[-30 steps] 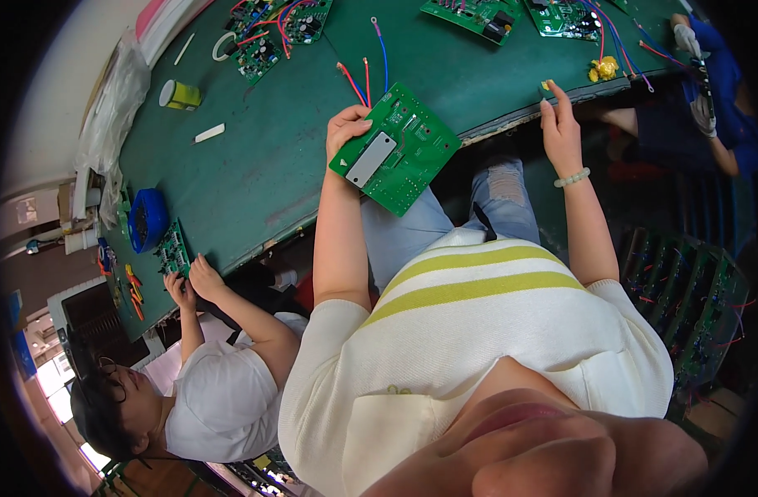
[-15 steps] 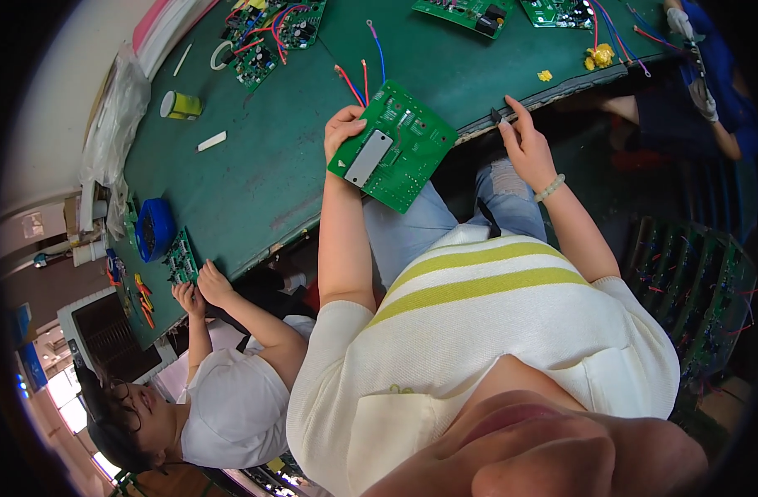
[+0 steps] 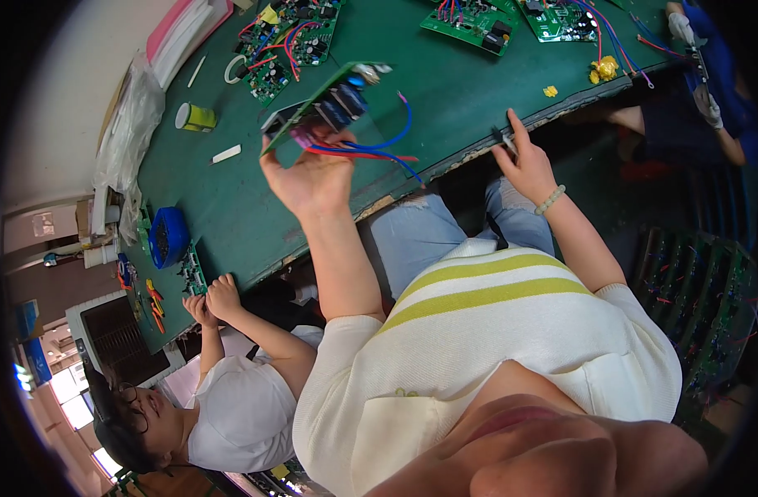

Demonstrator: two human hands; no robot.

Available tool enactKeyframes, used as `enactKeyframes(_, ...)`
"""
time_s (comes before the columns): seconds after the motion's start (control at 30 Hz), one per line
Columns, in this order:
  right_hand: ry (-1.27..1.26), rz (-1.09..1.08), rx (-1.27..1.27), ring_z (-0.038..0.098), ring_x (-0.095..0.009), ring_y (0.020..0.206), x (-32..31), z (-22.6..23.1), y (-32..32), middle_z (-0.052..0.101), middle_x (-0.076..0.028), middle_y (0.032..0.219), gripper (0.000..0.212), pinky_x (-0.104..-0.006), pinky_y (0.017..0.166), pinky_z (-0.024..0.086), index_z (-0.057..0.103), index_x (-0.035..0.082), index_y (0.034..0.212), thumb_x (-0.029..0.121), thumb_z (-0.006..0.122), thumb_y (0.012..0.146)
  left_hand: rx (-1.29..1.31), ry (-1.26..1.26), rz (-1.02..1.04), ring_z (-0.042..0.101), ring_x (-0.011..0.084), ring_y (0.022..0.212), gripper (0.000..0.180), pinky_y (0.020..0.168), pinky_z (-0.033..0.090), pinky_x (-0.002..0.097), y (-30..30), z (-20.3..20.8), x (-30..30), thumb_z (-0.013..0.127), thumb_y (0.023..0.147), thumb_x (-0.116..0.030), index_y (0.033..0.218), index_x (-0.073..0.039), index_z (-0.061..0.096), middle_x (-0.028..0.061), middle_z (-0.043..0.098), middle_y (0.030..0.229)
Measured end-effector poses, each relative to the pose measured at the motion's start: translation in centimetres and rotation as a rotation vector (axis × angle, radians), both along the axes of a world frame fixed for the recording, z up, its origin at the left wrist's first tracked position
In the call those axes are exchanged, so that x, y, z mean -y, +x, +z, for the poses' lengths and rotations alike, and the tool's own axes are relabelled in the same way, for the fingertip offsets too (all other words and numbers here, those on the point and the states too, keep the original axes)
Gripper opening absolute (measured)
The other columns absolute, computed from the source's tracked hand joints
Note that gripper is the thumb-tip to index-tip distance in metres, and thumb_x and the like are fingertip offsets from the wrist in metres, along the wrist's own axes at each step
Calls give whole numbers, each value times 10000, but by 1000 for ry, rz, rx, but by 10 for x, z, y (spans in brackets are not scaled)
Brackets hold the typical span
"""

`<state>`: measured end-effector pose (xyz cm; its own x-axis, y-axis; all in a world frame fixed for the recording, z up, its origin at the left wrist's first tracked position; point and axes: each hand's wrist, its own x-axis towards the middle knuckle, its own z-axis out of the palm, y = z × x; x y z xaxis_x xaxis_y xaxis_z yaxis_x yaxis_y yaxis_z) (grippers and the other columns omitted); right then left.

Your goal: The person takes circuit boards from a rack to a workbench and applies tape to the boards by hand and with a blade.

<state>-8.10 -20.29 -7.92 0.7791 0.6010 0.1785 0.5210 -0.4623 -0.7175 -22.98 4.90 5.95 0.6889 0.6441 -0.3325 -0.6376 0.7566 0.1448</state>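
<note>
My left hand [image 3: 312,184] is closed on the edge of a green circuit board [image 3: 339,106]. The board is tipped up above the table, showing dark block-shaped parts; red and blue wires [image 3: 379,151] trail from it to the right, and some of it is blurred. By the table's front edge, my right hand [image 3: 530,172] has its index finger stretched out. Between its thumb and fingers is a small black, pen-like thing [image 3: 500,136], whose exact kind I cannot make out.
The green table [image 3: 254,195] holds more circuit boards [image 3: 470,25] at the back, a yellow-green jar [image 3: 196,118], a white strip [image 3: 226,154], a blue bin [image 3: 169,238] and yellow lumps [image 3: 604,69]. A person [image 3: 238,406] works at left; another's gloved hand [image 3: 707,106] is at far right.
My left hand has lifted the circuit board leftward and turned it, so its component side and wires now show instead of its flat underside. My right hand stays near the table edge.
</note>
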Motion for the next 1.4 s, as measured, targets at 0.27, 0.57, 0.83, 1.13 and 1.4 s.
enactKeyframes(0.27, 427, 372, -193, 500, -44, 633, -25, 68, -34, 651, -81, 1115, 600, -211, 514, 410, 585, 61, 1256, 156, 828, 715, 28, -8, -103, 425, 210, 755, 594, 643, 367, 322, 11, -15, 30, 627, 794, -514, 1008, 22, 484, 90, 518, 886)
enactKeyframes(0.57, 445, 564, -76, 633, -303, 709, -53, 34, -56, 652, -134, 876, 220, -342, 614, 495, 633, 21, 1027, 76, 695, 823, 163, -51, -169, 504, 199, 892, 444, 667, 343, 323, -5, -2, 48, 624, 804, -446, 1026, -64, 574, 72, 609, 1018)
enactKeyframes(0.83, 500, 514, -102, 678, -191, 685, -18, 83, -29, 674, -86, 803, 139, -277, 603, 524, 620, 2, 988, 81, 658, 880, 254, -213, -333, 406, 410, 1267, 595, 1133, 266, 505, 13, -15, 54, 560, 865, -349, 1180, 141, 437, 265, 485, 1258)
enactKeyframes(1.13, 476, 28, 221, 556, -69, 586, 78, 103, 19, 591, -22, 700, 177, -204, 522, 442, 582, -10, 1059, 135, 575, 958, -484, 1089, -296, 637, 289, 983, 329, 881, 492, 365, 28, -104, 34, 553, 924, -134, 1201, 42, 551, 178, 628, 1081)
enactKeyframes(1.4, 505, -371, 374, 430, -8, 548, 136, 146, 95, 504, 41, 691, 225, -170, 467, 344, 607, 14, 1109, 193, 538, 991, -908, 2094, 73, 572, 307, 980, 212, 851, 455, 379, 33, -141, 33, 651, 811, -51, 1016, -7, 617, 142, 614, 1046)
